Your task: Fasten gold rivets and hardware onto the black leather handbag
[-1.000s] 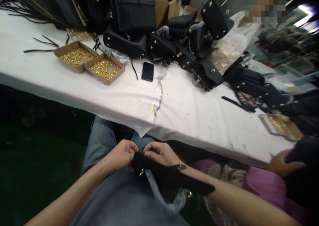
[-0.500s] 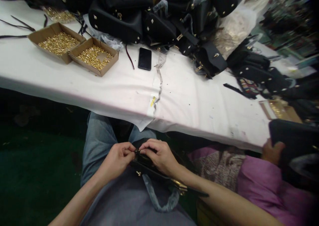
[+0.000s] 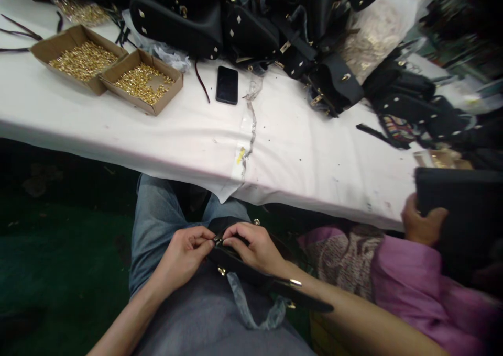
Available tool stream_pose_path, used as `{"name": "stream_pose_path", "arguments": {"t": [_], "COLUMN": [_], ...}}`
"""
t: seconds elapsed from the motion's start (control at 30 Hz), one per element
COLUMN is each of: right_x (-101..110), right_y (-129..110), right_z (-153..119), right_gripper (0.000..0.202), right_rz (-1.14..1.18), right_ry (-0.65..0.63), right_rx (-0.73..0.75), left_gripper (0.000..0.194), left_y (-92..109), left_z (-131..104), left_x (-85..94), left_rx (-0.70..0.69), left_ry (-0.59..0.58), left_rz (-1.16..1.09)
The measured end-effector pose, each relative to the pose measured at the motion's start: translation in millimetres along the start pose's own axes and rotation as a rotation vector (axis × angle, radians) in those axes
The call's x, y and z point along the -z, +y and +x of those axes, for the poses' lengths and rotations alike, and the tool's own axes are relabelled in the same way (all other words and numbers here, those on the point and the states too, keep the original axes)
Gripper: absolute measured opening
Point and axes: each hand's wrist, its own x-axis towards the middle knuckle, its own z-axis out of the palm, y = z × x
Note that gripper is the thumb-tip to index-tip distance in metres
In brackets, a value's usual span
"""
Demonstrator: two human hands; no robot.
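Observation:
A black handbag (image 3: 239,266) lies in my lap, its handle (image 3: 244,310) wrapped in clear plastic and hanging toward me. My left hand (image 3: 185,252) pinches a small dark piece with a metallic glint at the end of the bag's opening. From the other side my right hand (image 3: 253,247) is closed, thumb and fingers pinched at the same spot, fingertips almost meeting the left ones. The exact kind of the small piece is too fine to tell. A dark flap or strap with a gold fitting (image 3: 295,282) lies over my right forearm.
Two cardboard boxes (image 3: 94,86) (image 3: 155,108) of small gold metal parts stand on the white-covered table (image 3: 188,136). Near them lies a phone (image 3: 227,85). Black handbags (image 3: 178,29) are piled behind. At right, a co-worker's hand (image 3: 422,222) holds a black bag (image 3: 463,214).
My hands stay pinched at the bag's opening, with only slight shifts. The view has moved a little. The co-worker's black bag has turned and now stands more squarely upright.

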Motion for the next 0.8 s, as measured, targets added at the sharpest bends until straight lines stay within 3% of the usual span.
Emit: {"name": "stream_pose_path", "arguments": {"t": [0.13, 0.3, 0.63, 0.8], "right_x": [-3, -4, -10, -4], "right_y": [-5, -15, -6, -6], "right_z": [-2, 0, -5, -5], "right_gripper": [0.013, 0.014, 0.015, 0.015], "right_rz": [-0.037, -0.036, -0.004, -0.029], "right_ry": [0.067, 0.096, 0.132, 0.101], "right_rx": [0.096, 0.111, 0.074, 0.153], "left_gripper": [0.022, 0.024, 0.028, 0.028], "left_y": [9, 17, 7, 6], "left_z": [-3, -2, 2, 2], "left_x": [3.9, 10.6, 9.8, 5.7], "left_rx": [-0.015, -0.011, 0.019, 0.024], "left_ry": [0.033, 0.033, 0.009, 0.041], "left_rz": [0.041, 0.078, 0.045, 0.012]}}
